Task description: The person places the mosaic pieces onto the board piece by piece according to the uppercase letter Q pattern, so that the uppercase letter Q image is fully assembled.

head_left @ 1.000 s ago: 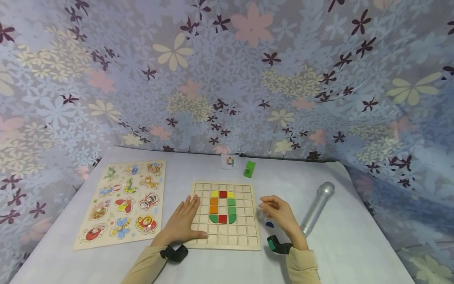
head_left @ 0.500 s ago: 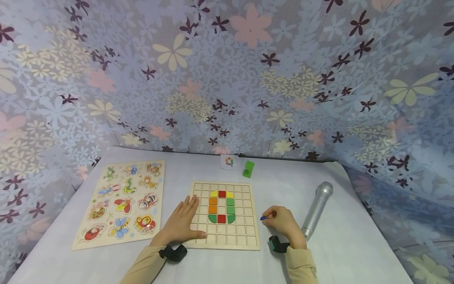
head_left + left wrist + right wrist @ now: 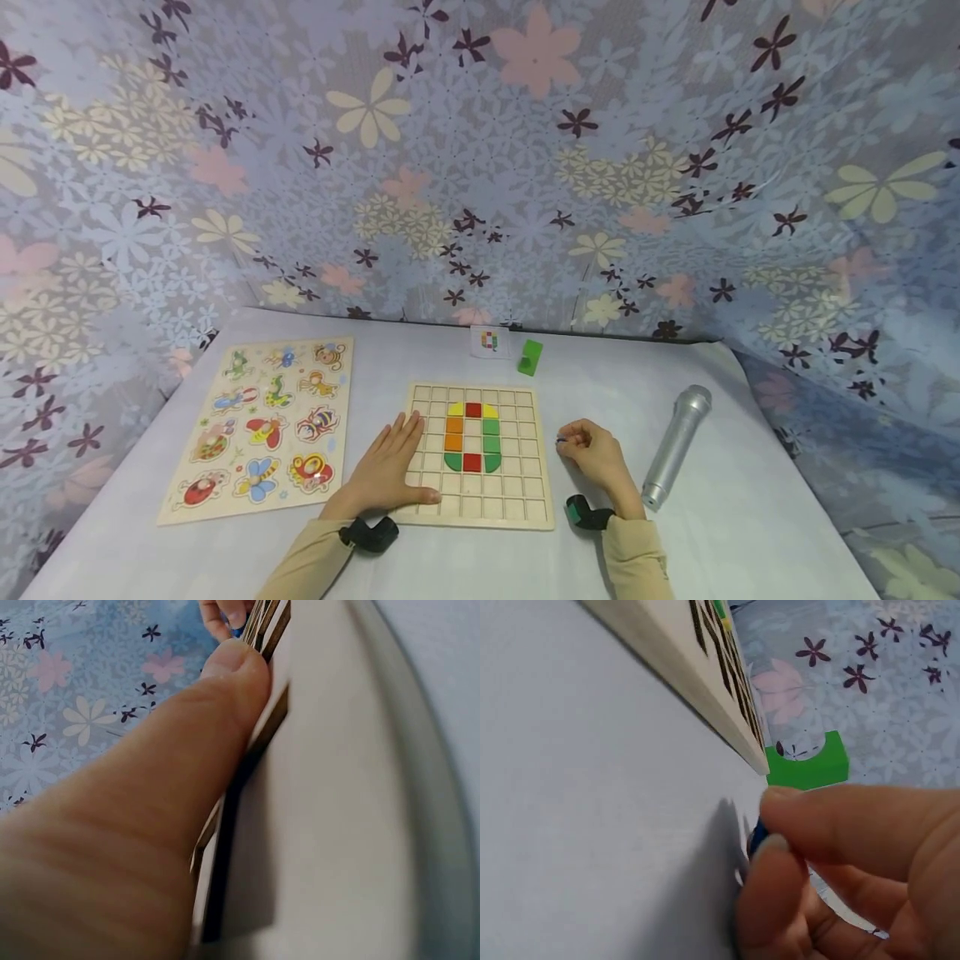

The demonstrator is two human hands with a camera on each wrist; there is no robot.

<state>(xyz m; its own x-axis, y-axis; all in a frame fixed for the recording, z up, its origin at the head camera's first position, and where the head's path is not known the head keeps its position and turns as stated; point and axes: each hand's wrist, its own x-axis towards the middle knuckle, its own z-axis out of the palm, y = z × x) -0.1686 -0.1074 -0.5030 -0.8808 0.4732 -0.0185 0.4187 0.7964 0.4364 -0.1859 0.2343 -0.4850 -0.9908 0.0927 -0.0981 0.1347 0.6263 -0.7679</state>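
Observation:
A square wooden grid board (image 3: 517, 492) lies on the table, with red, yellow, orange and green tiles set in a ring on it. My left hand (image 3: 386, 473) rests on the board's left side, fingers spread and straight; its thumb (image 3: 202, 712) lies along the board in the left wrist view. Just right of the board, my right hand (image 3: 596, 454) pinches a small blue tile (image 3: 758, 835) between thumb and index finger. Most of that tile is hidden by the fingertips. At the back stands a small card (image 3: 490, 342) picturing a similar coloured ring.
A wooden insect puzzle board (image 3: 255, 433) lies at left. A silver microphone (image 3: 677, 447) lies to the right of my right hand. Beside the card is a green block (image 3: 530, 357) with a round notch. A flowered cloth (image 3: 480, 167) hangs behind the table.
My right hand has picked the blue tile up from the table and raised it slightly beside the board. The left hand has stayed in place.

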